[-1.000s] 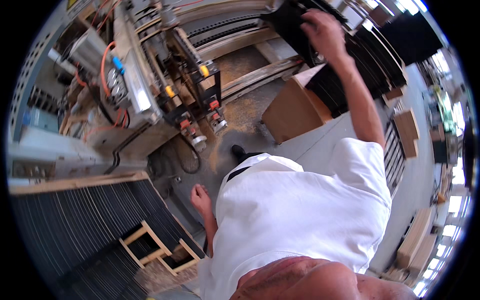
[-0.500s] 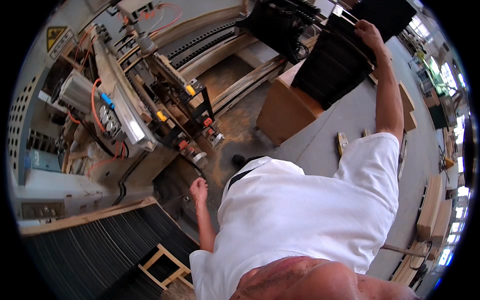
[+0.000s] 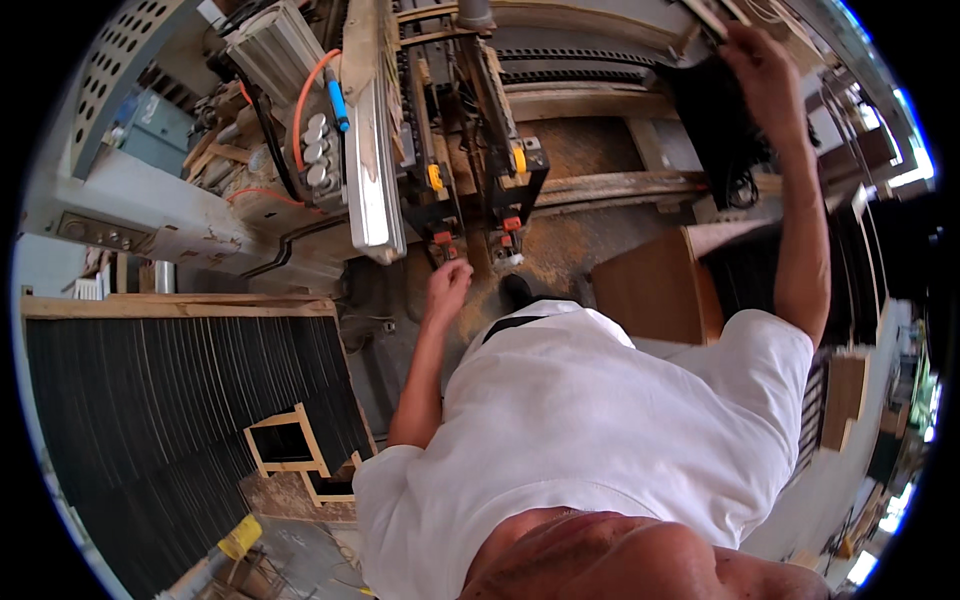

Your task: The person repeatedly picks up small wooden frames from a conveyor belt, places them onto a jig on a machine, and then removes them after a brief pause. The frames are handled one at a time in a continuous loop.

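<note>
My left hand [image 3: 449, 288], fingers curled in and nothing visible in them, is just below a red-and-black fitting [image 3: 445, 243] on the machine's near end; whether they touch is unclear. My right arm reaches far up and to the right. Its hand [image 3: 768, 82] is closed at the end of a thin pale strip [image 3: 706, 14]; what the fingers grip is partly hidden. Beneath that hand lies a dark machine part [image 3: 712, 125] with black cables. A stack of black panels [image 3: 745, 268] leans by a brown wooden box [image 3: 645, 285], below my right forearm.
On the left is a large stack of black-edged panels [image 3: 150, 400], with pale wooden frames [image 3: 284, 445] on it. The machine has a silver rail [image 3: 375, 200], an orange hose [image 3: 300, 110] and yellow clamps [image 3: 434, 178]. Sawdust [image 3: 560, 245] covers the floor. Boards [image 3: 846, 400] stand at right.
The view has turned, so the machine and the panel stacks sit elsewhere in it. My right hand has left the top of the black panel stack; my left hand has come up to the machine's end.
</note>
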`<action>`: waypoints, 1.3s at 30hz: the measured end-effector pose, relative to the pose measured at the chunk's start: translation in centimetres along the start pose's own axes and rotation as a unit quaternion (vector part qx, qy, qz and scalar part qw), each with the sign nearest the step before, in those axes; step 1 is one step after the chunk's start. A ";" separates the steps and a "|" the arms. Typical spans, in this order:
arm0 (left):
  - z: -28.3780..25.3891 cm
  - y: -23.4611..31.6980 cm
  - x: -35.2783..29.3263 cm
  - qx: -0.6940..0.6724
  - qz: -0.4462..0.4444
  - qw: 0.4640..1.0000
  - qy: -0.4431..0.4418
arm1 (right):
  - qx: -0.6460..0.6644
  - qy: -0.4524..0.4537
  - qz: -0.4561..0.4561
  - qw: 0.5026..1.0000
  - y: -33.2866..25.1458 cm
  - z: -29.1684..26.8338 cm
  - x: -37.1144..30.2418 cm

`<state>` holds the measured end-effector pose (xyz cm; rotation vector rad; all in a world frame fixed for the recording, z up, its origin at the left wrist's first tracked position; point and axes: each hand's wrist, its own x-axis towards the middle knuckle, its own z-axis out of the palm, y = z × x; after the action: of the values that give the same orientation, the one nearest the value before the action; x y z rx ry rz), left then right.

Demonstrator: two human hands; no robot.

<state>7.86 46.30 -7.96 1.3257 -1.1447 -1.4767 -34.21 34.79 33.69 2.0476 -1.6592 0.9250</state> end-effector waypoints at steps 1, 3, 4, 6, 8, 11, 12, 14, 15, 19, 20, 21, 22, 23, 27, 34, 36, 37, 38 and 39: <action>1.5 3.1 1.8 -0.016 0.007 0.999 0.027 | 0.001 -0.014 -0.030 0.999 -0.7 2.1 0.2; 3.6 9.6 5.6 -0.027 0.010 0.997 0.070 | 0.067 -0.058 -0.056 0.994 -2.0 6.6 0.1; 4.6 12.0 8.0 -0.029 0.006 0.997 0.074 | 0.119 -0.088 -0.050 0.988 -2.3 8.2 0.0; 4.7 12.6 14.6 -0.069 0.095 0.990 0.081 | 0.179 -0.135 -0.065 0.972 -2.2 11.7 0.4; 5.9 15.5 21.5 -0.090 0.100 0.985 0.109 | 0.186 -0.094 -0.106 0.972 -0.7 14.3 0.2; 5.7 19.1 31.9 -0.182 0.024 0.975 0.122 | 0.208 -0.161 -0.064 0.963 2.3 17.1 -0.6; 4.8 19.2 35.6 -0.238 0.004 0.964 0.120 | 0.221 -0.178 -0.047 0.958 2.6 17.7 -0.8; 3.7 19.9 42.0 -0.289 -0.041 0.948 0.128 | 0.225 -0.190 -0.062 0.954 3.7 18.8 -1.4; 3.7 20.2 44.5 -0.282 -0.036 0.949 0.135 | 0.231 -0.193 -0.050 0.952 4.1 18.9 -1.6; 1.1 18.9 51.6 -0.311 -0.020 0.935 0.171 | 0.267 -0.225 -0.018 0.937 4.3 19.8 -1.8; 1.7 19.0 52.1 -0.329 -0.013 0.930 0.162 | 0.269 -0.233 -0.003 0.935 4.4 19.9 -1.8; 1.9 19.0 52.1 -0.347 -0.004 0.924 0.159 | 0.269 -0.230 -0.012 0.935 4.5 20.2 -1.6; 2.2 18.8 51.8 -0.359 -0.012 0.918 0.171 | 0.264 -0.231 -0.031 0.936 4.5 20.8 -1.1; 2.4 18.4 51.1 -0.368 -0.022 0.910 0.187 | 0.263 -0.235 -0.050 0.934 4.2 21.6 -0.5; 4.0 16.2 40.4 -0.393 -0.020 0.910 0.131 | 0.304 -0.221 -0.125 0.918 1.2 26.1 1.9; 7.7 12.7 12.6 -0.361 -0.077 0.912 0.181 | 0.310 -0.174 -0.250 0.901 -7.7 39.9 4.5; 8.3 12.8 7.4 -0.340 -0.095 0.909 0.223 | 0.294 -0.187 -0.271 0.897 -10.5 43.3 5.0; 8.6 13.2 5.7 -0.314 -0.119 0.912 0.235 | 0.298 -0.145 -0.268 0.905 -11.1 44.5 5.2; 8.8 13.0 4.1 -0.318 -0.116 0.911 0.235 | 0.269 -0.155 -0.281 0.908 -11.7 46.1 5.5; 9.0 12.3 2.6 -0.326 -0.116 0.906 0.243 | 0.264 -0.162 -0.287 0.906 -12.3 47.3 5.6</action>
<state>-1.28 41.68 3.60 1.2551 -0.1385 -1.3990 -9.14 3.94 4.74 2.9595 -0.8506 0.9111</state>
